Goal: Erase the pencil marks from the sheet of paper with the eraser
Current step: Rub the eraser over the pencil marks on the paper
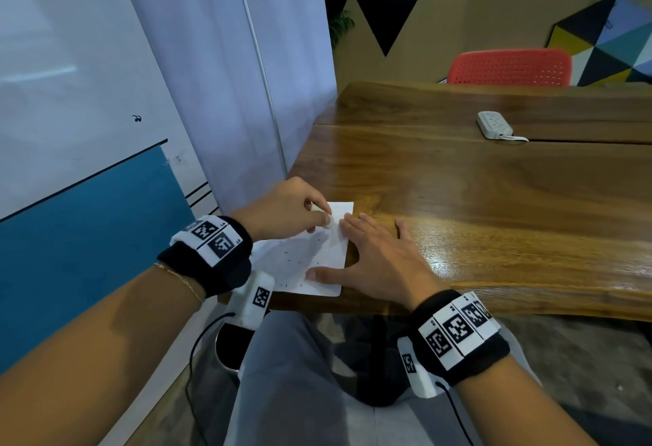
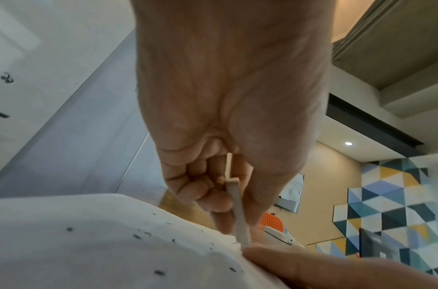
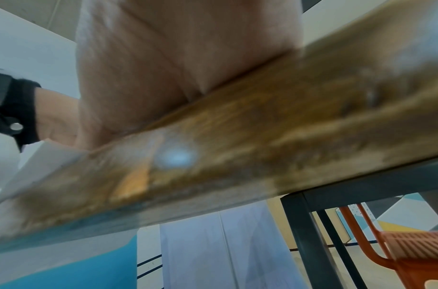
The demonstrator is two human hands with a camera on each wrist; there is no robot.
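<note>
Fingers of the left hand (image 1: 282,207) pinch a flat white eraser (image 2: 239,207) against the marked white paper sheet (image 1: 300,262), which the flat, spread right hand (image 1: 374,262) pins to the wooden table (image 1: 494,198).

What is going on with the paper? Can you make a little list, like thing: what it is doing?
left hand: pinches the eraser
eraser: white, tip down on the paper
sheet of paper: lies at the table corner, small dark pencil marks remaining
right hand: flat, fingers spread, pressing the paper's right edge
table: glossy wood
power strip: white, far away on the table
</note>
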